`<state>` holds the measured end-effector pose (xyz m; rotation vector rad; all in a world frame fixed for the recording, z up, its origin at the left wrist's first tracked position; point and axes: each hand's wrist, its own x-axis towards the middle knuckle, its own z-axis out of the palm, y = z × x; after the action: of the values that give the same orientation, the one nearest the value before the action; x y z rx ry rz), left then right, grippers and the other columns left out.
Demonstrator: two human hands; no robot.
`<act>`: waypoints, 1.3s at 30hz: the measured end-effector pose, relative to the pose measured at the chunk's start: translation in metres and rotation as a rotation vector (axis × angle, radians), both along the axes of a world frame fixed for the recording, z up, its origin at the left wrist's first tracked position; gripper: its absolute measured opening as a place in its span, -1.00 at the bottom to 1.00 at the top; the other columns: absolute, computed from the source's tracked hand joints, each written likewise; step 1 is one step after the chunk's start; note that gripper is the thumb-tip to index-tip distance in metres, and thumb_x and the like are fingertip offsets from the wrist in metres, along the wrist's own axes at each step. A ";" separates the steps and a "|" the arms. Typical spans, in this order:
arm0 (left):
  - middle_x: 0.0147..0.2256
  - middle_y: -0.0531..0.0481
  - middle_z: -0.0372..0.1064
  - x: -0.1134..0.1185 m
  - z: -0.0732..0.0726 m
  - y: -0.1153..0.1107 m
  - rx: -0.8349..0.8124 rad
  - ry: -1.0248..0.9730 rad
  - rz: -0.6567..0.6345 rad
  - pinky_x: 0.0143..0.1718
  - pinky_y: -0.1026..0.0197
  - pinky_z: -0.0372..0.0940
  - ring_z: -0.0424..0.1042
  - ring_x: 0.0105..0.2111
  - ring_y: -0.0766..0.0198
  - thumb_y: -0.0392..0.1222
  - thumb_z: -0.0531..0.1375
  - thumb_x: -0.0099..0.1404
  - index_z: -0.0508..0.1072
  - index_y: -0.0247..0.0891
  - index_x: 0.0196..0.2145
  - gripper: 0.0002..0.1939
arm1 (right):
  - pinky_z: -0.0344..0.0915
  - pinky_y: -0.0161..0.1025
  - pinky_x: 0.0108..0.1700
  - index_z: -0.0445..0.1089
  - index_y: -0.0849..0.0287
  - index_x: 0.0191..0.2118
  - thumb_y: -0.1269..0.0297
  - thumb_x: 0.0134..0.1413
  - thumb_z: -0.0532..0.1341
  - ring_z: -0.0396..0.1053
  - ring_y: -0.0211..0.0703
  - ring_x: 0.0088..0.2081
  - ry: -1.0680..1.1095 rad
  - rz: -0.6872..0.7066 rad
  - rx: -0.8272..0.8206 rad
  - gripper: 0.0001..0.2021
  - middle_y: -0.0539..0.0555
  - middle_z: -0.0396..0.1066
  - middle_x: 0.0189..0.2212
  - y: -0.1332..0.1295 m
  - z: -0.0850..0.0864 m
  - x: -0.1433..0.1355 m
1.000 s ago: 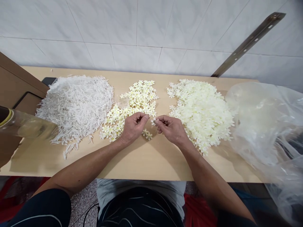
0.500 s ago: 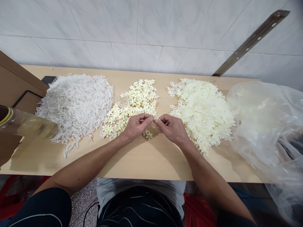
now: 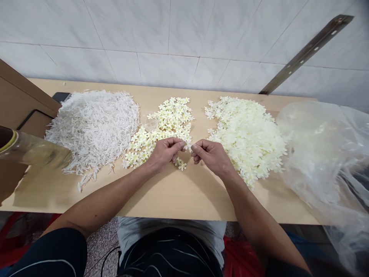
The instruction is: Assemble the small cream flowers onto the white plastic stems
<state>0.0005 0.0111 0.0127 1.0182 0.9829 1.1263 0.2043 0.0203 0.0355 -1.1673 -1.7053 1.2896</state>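
Observation:
Over the middle of the table, my left hand is pinched, with a small pale flower between its fingertips and those of my right hand. My right hand is closed too, thumb against forefinger; what it grips is too small to make out. Behind and left of my left hand spreads a pile of cream flowers with yellow centres. A larger heap of pale flowers lies beyond my right hand. White thin stem-like pieces form a heap at the left.
A clear jar with a yellow rim lies sideways at the left, beside a brown box. Clear plastic bags cover the table's right end. A metal strip leans on the tiled wall.
My fingertips have moved slightly apart, and a pale flower now shows between them. The piles look the same.

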 end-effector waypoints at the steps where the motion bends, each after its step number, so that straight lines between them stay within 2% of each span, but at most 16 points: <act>1: -0.35 -0.02 0.47 0.000 0.001 0.000 -0.028 -0.009 0.012 -0.65 0.32 0.00 0.18 -0.65 0.50 0.09 0.40 0.19 0.56 -0.31 -0.29 -0.63 | 0.44 -0.26 -0.39 0.47 0.17 -0.38 -0.12 0.23 0.31 0.43 -0.23 -0.49 0.007 0.010 -0.003 -0.59 0.03 0.47 -0.49 0.000 0.000 0.001; 5: -0.35 0.00 0.44 -0.002 0.003 0.003 -0.117 -0.059 0.040 -0.66 0.34 -0.10 0.15 -0.65 0.52 0.11 0.42 0.15 0.53 -0.30 -0.31 -0.61 | 0.45 -0.24 -0.35 0.52 0.18 -0.33 -0.10 0.24 0.31 0.45 -0.20 -0.47 0.015 0.013 -0.005 -0.61 0.05 0.49 -0.47 0.001 0.001 0.003; 8: -0.35 0.01 0.44 -0.003 0.001 0.005 -0.168 -0.110 0.020 -0.67 0.33 -0.17 0.12 -0.66 0.53 0.11 0.44 0.12 0.51 -0.30 -0.33 -0.59 | 0.41 -0.26 -0.41 0.53 0.17 -0.33 -0.09 0.22 0.32 0.38 -0.23 -0.52 -0.038 -0.056 0.049 -0.62 0.00 0.42 -0.55 0.000 0.003 0.004; 10: -0.34 0.00 0.44 -0.004 0.000 0.006 -0.202 -0.162 -0.001 -0.68 0.33 -0.20 0.12 -0.66 0.53 0.10 0.45 0.12 0.49 -0.31 -0.34 -0.59 | 0.37 -0.27 -0.47 0.52 0.16 -0.34 -0.08 0.18 0.36 0.34 -0.24 -0.54 -0.085 -0.133 0.112 -0.64 -0.01 0.42 -0.53 0.001 0.003 0.005; 15: -0.33 -0.02 0.46 -0.004 -0.002 0.008 -0.246 -0.260 -0.053 -0.69 0.33 -0.19 0.13 -0.67 0.53 0.01 0.45 0.11 0.46 -0.31 -0.35 -0.63 | 0.43 -0.21 -0.41 0.54 0.12 -0.30 0.02 0.20 0.36 0.41 -0.17 -0.40 -0.185 -0.245 0.372 -0.74 0.08 0.50 -0.33 0.005 -0.004 0.009; 18: -0.35 -0.01 0.45 -0.004 -0.001 0.007 -0.235 -0.296 -0.083 -0.68 0.33 -0.12 0.14 -0.67 0.52 -0.05 0.44 0.11 0.43 -0.30 -0.36 -0.67 | 0.42 -0.19 -0.36 0.57 0.10 -0.27 0.11 0.22 0.35 0.39 -0.17 -0.40 -0.299 -0.314 0.563 -0.83 0.08 0.52 -0.29 0.011 -0.004 0.016; 22: -0.33 -0.01 0.43 -0.005 -0.001 0.007 -0.208 -0.289 -0.115 -0.67 0.34 -0.13 0.14 -0.67 0.55 -0.03 0.43 0.14 0.40 -0.30 -0.38 -0.65 | 0.38 -0.16 -0.32 0.60 0.10 -0.25 0.25 0.18 0.36 0.32 -0.21 -0.47 -0.485 -0.518 0.733 -0.92 0.07 0.51 -0.31 0.019 0.005 0.041; 24: -0.29 -0.01 0.42 -0.006 -0.002 0.006 -0.192 -0.269 -0.128 -0.67 0.33 -0.19 0.14 -0.66 0.56 0.00 0.44 0.15 0.40 -0.30 -0.36 -0.63 | 0.39 -0.13 -0.28 0.60 0.10 -0.23 0.31 0.16 0.33 0.32 -0.19 -0.46 -0.592 -0.624 0.749 -0.91 0.13 0.52 -0.22 0.022 0.010 0.058; 26: -0.29 0.00 0.42 -0.006 -0.003 0.006 -0.178 -0.248 -0.127 -0.67 0.33 -0.23 0.14 -0.66 0.56 0.04 0.44 0.15 0.40 -0.30 -0.35 -0.61 | 0.40 -0.09 -0.24 0.60 0.13 -0.12 0.37 0.11 0.31 0.33 -0.17 -0.42 -0.672 -0.717 0.756 -0.80 0.24 0.47 -0.03 0.023 0.015 0.073; 28: -0.36 0.02 0.39 -0.005 -0.002 0.005 -0.165 -0.211 -0.129 -0.66 0.32 -0.24 0.12 -0.66 0.55 0.08 0.43 0.16 0.42 -0.30 -0.37 -0.59 | 0.41 -0.06 -0.22 0.57 0.17 -0.05 0.39 0.11 0.29 0.35 -0.16 -0.40 -0.684 -0.778 0.767 -0.72 0.35 0.39 0.12 0.022 0.019 0.079; 29: -0.41 0.03 0.36 -0.004 -0.002 0.004 -0.156 -0.187 -0.130 -0.66 0.32 -0.23 0.11 -0.66 0.54 0.11 0.42 0.17 0.43 -0.31 -0.37 -0.58 | 0.41 -0.07 -0.23 0.57 0.18 -0.03 0.37 0.13 0.28 0.35 -0.16 -0.40 -0.653 -0.791 0.760 -0.72 0.36 0.39 0.11 0.021 0.021 0.077; 31: -0.44 0.03 0.37 -0.002 0.000 0.002 -0.138 -0.138 -0.119 -0.66 0.33 -0.21 0.10 -0.66 0.53 0.15 0.42 0.17 0.45 -0.31 -0.36 -0.56 | 0.41 -0.11 -0.30 0.56 0.16 -0.06 0.26 0.21 0.26 0.34 -0.18 -0.45 -0.524 -0.750 0.686 -0.77 0.27 0.49 -0.07 0.015 0.023 0.063; 32: -0.42 0.02 0.40 -0.001 0.000 0.001 -0.127 -0.119 -0.105 -0.66 0.33 -0.17 0.11 -0.66 0.52 0.16 0.42 0.15 0.46 -0.30 -0.35 -0.55 | 0.41 -0.14 -0.37 0.55 0.15 -0.06 0.16 0.25 0.26 0.34 -0.18 -0.48 -0.431 -0.671 0.589 -0.76 0.19 0.52 -0.21 0.011 0.023 0.052; 35: -0.38 0.01 0.45 0.003 -0.002 -0.001 -0.060 -0.049 -0.027 -0.64 0.33 -0.02 0.16 -0.64 0.50 0.15 0.43 0.14 0.49 -0.29 -0.32 -0.56 | 0.37 -0.24 -0.52 0.54 0.15 -0.03 -0.07 0.26 0.25 0.38 -0.17 -0.50 -0.201 -0.213 0.218 -0.60 0.11 0.51 -0.39 -0.003 0.016 0.013; 36: -0.44 0.03 0.43 0.003 -0.003 -0.001 -0.027 -0.012 -0.003 -0.63 0.32 0.02 0.17 -0.64 0.48 0.15 0.42 0.16 0.50 -0.28 -0.32 -0.58 | 0.37 -0.25 -0.54 0.53 0.16 -0.03 -0.12 0.23 0.27 0.39 -0.17 -0.51 -0.147 -0.122 0.127 -0.56 0.09 0.51 -0.40 -0.006 0.012 0.002; 39: -0.63 0.12 0.25 0.004 -0.006 -0.003 0.061 0.104 0.025 -0.61 0.30 0.09 0.18 -0.66 0.41 0.15 0.38 0.23 0.54 -0.28 -0.32 -0.61 | 0.37 -0.25 -0.53 0.53 0.14 -0.11 -0.16 0.19 0.30 0.36 -0.21 -0.58 -0.116 -0.091 0.065 -0.57 0.03 0.50 -0.47 -0.012 -0.001 -0.016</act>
<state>0.0044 0.0084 0.0068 1.1261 1.0516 1.1389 0.1878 0.0081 0.0342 -1.2883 -1.7425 1.1229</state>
